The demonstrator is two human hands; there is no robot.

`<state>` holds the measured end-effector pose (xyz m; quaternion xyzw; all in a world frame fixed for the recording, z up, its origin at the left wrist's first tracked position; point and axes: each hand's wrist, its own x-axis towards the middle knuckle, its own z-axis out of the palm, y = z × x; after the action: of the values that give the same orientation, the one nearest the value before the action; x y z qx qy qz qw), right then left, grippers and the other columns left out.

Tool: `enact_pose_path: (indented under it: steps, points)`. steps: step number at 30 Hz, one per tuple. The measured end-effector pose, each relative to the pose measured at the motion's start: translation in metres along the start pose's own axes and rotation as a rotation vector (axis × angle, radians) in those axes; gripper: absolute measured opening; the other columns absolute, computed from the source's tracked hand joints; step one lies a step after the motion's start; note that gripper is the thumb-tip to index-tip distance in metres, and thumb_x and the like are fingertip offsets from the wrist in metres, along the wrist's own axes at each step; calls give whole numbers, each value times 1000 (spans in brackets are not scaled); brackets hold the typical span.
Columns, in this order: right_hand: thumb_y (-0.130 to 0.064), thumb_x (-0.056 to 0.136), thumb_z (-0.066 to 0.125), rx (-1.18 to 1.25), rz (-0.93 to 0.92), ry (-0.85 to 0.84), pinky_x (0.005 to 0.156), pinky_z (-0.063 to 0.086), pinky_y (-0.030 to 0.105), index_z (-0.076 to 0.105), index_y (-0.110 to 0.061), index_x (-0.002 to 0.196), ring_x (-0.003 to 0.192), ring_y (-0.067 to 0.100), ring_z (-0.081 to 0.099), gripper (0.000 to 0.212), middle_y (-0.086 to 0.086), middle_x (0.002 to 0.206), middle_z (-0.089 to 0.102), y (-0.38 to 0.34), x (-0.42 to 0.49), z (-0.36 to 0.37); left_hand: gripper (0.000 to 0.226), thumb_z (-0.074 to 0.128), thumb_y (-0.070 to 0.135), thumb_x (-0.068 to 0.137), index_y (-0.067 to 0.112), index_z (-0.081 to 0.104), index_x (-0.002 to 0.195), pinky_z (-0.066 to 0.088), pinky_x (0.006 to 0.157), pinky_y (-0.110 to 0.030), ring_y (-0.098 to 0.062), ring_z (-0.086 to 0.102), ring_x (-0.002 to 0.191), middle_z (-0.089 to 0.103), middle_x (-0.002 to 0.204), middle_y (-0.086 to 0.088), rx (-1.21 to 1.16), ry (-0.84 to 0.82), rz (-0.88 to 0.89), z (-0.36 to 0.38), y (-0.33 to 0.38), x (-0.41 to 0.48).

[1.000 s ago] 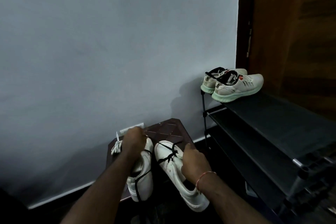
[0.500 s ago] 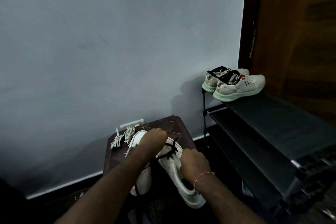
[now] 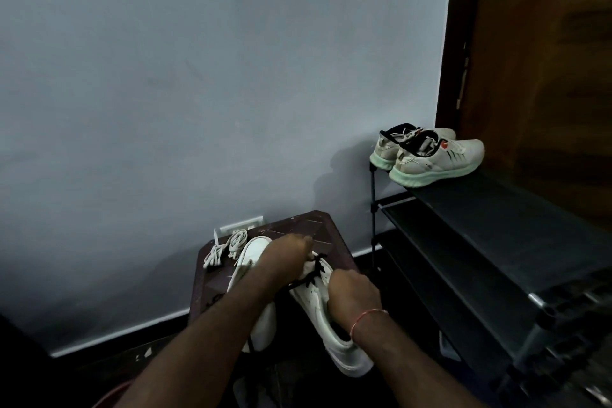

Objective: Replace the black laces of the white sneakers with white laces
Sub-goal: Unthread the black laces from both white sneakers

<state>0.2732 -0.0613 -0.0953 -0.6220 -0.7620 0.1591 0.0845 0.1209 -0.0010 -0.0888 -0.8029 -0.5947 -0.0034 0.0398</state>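
Note:
Two white sneakers lie on a dark brown stool (image 3: 334,242). The left sneaker (image 3: 251,262) sits under my left forearm. The right sneaker (image 3: 331,331) carries a black lace (image 3: 313,273) across its front. My left hand (image 3: 288,252) reaches over to the right sneaker's toe end, fingers at the black lace. My right hand (image 3: 352,291) grips the right sneaker's opening near the tongue. Two bundled white laces (image 3: 227,247) rest at the stool's far left corner. What my left fingers pinch is hidden.
A black shoe rack (image 3: 490,242) stands to the right, with another pair of pale sneakers with green soles (image 3: 430,156) on its top shelf. A wall socket (image 3: 241,223) sits behind the stool. A wooden door (image 3: 546,76) fills the right side.
My left hand has moved from the white laces at the stool's far left across to the right sneaker's black lace. The right hand has stayed on that sneaker.

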Motion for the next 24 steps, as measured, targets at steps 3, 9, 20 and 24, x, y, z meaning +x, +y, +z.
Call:
enact_pose_path:
  steps: [3,9,20,24]
  points:
    - [-23,100,37,-5,-6,2,90,47,37,60,-10,118,116,34,58,31,14,124,61,0,1,-1,22,48,14,91,8,51,112,43,84,-38,-31,54,110,59,115,-13,74,70,-55,-10,-5,-1]
    - [-41,102,34,-6,-7,21,89,47,37,62,-10,114,114,34,59,44,13,122,62,0,0,4,13,56,15,90,10,52,101,47,77,-39,-35,60,103,62,107,-14,-24,237,-606,-48,-87,-15]
    - [-15,96,39,-17,10,5,89,48,36,60,-11,116,115,33,58,29,12,123,62,0,5,4,38,62,20,85,17,61,123,48,93,-40,-29,57,117,60,126,-10,28,-188,40,-9,-9,9]
    - [-17,97,38,9,17,-9,91,47,37,60,-10,118,117,33,57,31,13,125,61,-2,6,1,21,57,18,85,6,65,101,50,78,-39,-37,63,98,66,105,-17,61,-149,53,-11,10,8]
